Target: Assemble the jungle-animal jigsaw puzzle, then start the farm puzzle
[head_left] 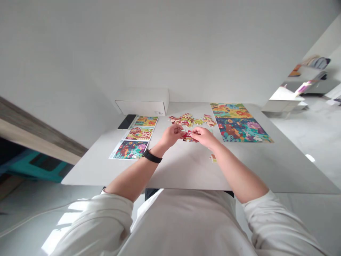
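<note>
Both my hands meet over the middle of the white table (186, 170). My left hand (172, 135), with a black watch on its wrist, and my right hand (203, 136) pinch a red jigsaw piece (188, 134) between their fingertips. A few joined pieces (189, 139) lie right under the hands. Loose colourful puzzle pieces (191, 121) are spread just beyond them. One small piece (213, 158) lies by my right forearm.
Two finished puzzles (237, 122) lie at the right. Three picture cards (138, 134) lie in a column at the left, a black phone (127, 121) beside them. A white box (144, 102) stands at the far edge. Shelves with items are at the far right.
</note>
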A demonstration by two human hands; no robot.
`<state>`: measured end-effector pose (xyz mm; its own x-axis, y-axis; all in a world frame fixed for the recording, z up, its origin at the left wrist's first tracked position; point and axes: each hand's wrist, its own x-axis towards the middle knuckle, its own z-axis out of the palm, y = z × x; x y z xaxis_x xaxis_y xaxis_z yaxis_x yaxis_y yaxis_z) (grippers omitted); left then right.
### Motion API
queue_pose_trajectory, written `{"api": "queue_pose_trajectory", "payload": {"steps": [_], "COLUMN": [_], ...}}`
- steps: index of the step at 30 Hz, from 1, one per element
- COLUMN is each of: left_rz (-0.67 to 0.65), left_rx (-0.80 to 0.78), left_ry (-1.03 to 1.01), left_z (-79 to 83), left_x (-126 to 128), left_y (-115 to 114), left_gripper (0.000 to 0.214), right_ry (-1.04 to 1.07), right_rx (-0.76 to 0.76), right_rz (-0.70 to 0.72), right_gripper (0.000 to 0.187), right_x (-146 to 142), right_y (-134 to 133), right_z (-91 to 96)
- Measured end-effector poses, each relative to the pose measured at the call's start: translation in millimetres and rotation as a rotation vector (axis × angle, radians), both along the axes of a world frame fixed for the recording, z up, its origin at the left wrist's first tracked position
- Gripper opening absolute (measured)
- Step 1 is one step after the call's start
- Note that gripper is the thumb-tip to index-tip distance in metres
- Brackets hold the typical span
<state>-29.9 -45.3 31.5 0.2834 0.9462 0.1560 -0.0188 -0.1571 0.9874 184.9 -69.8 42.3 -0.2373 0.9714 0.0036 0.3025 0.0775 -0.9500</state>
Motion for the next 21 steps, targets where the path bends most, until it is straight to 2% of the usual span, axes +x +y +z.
{"api": "queue_pose_trajectory", "payload": {"steps": [4, 7, 12, 16, 21], "left_rz": [0.108, 0.176, 0.224, 0.167, 0.037], "left_rx": [-0.058, -0.040, 0.064, 0.110, 0.124], "left_ry": [-0.057, 0.008, 0.233, 0.363, 0.323], "left_z": [-17.8, -28.3, -25.9, -21.8, -29.6], "left_x": [-10, -23, -36, -32, -19], "left_y": [-2, 1, 2, -8, -15], "left_gripper": [0.031, 0.032, 0.037, 0.042, 0.036], "right_ry": [-0.048, -0.118, -0.108, -0.053, -0.055], "right_rx": [0.034, 0.029, 0.022, 0.008, 0.031], "right_rz": [-0.047, -0.044, -0.052, -0.066, -0.066], "right_gripper": [0.023, 0.019, 0.019, 0.015, 0.014], "right_x": [0, 5, 9, 7, 1], "right_y": [-1, -1, 4, 6, 1], "right_z": [-19.8, -34.5, -46.4, -48.5, -43.8]}}
